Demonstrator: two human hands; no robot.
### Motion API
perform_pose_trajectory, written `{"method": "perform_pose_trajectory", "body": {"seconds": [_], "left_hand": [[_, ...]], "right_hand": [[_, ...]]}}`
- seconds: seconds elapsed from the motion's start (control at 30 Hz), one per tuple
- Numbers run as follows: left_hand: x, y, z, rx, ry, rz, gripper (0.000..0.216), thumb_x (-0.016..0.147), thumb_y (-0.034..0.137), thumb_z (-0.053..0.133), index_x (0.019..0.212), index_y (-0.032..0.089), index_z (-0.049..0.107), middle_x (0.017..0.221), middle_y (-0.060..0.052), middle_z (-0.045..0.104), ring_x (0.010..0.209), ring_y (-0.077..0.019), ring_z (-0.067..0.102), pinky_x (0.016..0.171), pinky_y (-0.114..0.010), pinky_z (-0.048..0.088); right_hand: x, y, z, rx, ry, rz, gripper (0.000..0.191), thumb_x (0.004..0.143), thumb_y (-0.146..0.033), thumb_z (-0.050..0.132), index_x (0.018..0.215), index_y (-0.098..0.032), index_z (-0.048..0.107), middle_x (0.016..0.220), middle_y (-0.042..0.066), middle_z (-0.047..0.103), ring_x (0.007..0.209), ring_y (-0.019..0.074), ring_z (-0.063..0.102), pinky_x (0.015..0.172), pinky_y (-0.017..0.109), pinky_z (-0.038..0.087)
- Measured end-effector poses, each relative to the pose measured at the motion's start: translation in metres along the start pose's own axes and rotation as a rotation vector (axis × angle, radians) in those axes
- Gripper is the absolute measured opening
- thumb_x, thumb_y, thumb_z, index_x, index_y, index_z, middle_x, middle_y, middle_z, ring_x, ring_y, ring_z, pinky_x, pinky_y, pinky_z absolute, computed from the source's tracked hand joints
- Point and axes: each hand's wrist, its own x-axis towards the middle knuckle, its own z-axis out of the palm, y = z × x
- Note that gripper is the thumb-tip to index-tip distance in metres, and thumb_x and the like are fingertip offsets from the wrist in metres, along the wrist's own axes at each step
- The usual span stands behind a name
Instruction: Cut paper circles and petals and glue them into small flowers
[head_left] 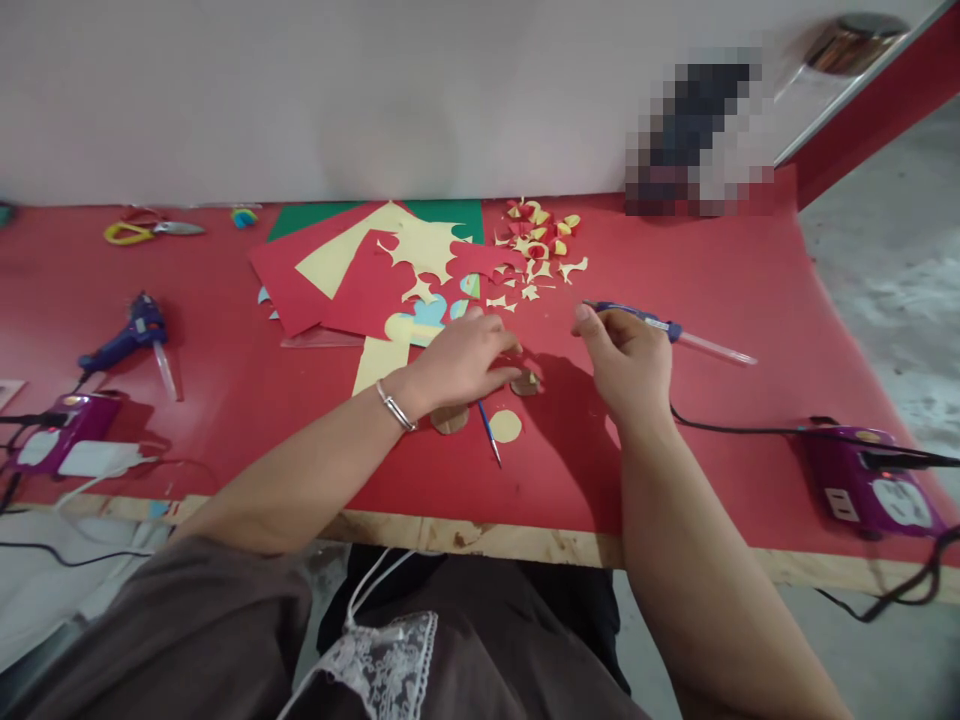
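Observation:
My right hand (628, 362) is closed around a blue glue gun (671, 330), whose clear glue stick points to the right. My left hand (463, 362) rests on the red table (705, 290), fingers curled and pinching a small paper piece (525, 383). By that hand lie a brown paper circle (448, 420), a yellow paper circle (505, 426) and a blue pen (489, 432). Sheets of red, yellow and green paper (352, 262) lie behind my hands. A pile of small red and yellow folded cut-outs (538, 238) sits further back.
A second blue glue gun (129, 338) lies at the left near a purple power strip (71, 432). Another purple power strip (870, 480) sits at the right with black cords. Yellow-handled scissors (142, 231) lie at the far left. The table's wooden front edge (480, 538) runs below my arms.

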Motion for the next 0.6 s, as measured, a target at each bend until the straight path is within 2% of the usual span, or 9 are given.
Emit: {"method": "perform_pose_trajectory", "body": {"seconds": [0.13, 0.23, 0.37, 0.53, 0.6], "left_hand": [[0.005, 0.01, 0.012, -0.002, -0.056, 0.031, 0.023, 0.1, 0.038, 0.073, 0.107, 0.017, 0.076, 0.11, -0.012, 0.067, 0.107, -0.03, 0.059, 0.099, -0.043, 0.045], [-0.001, 0.008, 0.01, 0.0, -0.07, 0.041, 0.022, 0.101, 0.039, 0.071, 0.097, 0.017, 0.073, 0.106, -0.012, 0.066, 0.107, -0.0301, 0.058, 0.097, -0.042, 0.045], [-0.024, 0.006, 0.001, -0.006, -0.02, -0.04, 0.012, 0.102, 0.026, 0.067, 0.104, 0.016, 0.073, 0.109, -0.013, 0.066, 0.105, -0.0287, 0.06, 0.09, -0.04, 0.047], [-0.041, 0.023, 0.008, -0.049, -0.141, -0.068, 0.018, 0.098, 0.032, 0.075, 0.104, 0.015, 0.073, 0.106, -0.011, 0.067, 0.105, -0.0295, 0.062, 0.09, -0.041, 0.049], [-0.044, 0.027, 0.011, -0.048, -0.153, -0.061, 0.016, 0.098, 0.031, 0.075, 0.103, 0.015, 0.072, 0.107, -0.012, 0.068, 0.106, -0.0296, 0.062, 0.093, -0.042, 0.049]], "right_hand": [[-0.001, 0.003, 0.009, -0.177, -0.192, -0.005, 0.048, 0.097, -0.061, 0.064, 0.068, -0.022, 0.062, 0.059, 0.0, 0.052, 0.061, 0.017, 0.047, 0.061, 0.033, 0.03], [-0.004, 0.004, 0.014, -0.365, -0.304, 0.005, 0.042, 0.097, -0.059, 0.066, 0.076, -0.023, 0.063, 0.067, 0.002, 0.062, 0.067, 0.0201, 0.054, 0.062, 0.032, 0.029], [-0.01, -0.002, 0.015, -0.529, -0.346, -0.011, 0.039, 0.1, -0.061, 0.064, 0.09, -0.023, 0.066, 0.077, 0.006, 0.07, 0.07, 0.0223, 0.06, 0.061, 0.032, 0.028], [-0.015, -0.009, 0.014, -0.641, -0.375, -0.038, 0.031, 0.101, -0.054, 0.065, 0.103, -0.023, 0.066, 0.089, 0.009, 0.077, 0.077, 0.0265, 0.068, 0.061, 0.032, 0.028], [-0.017, -0.009, 0.014, -0.653, -0.382, -0.036, 0.029, 0.101, -0.052, 0.066, 0.105, -0.023, 0.065, 0.092, 0.01, 0.078, 0.081, 0.0282, 0.071, 0.061, 0.033, 0.029]]}}
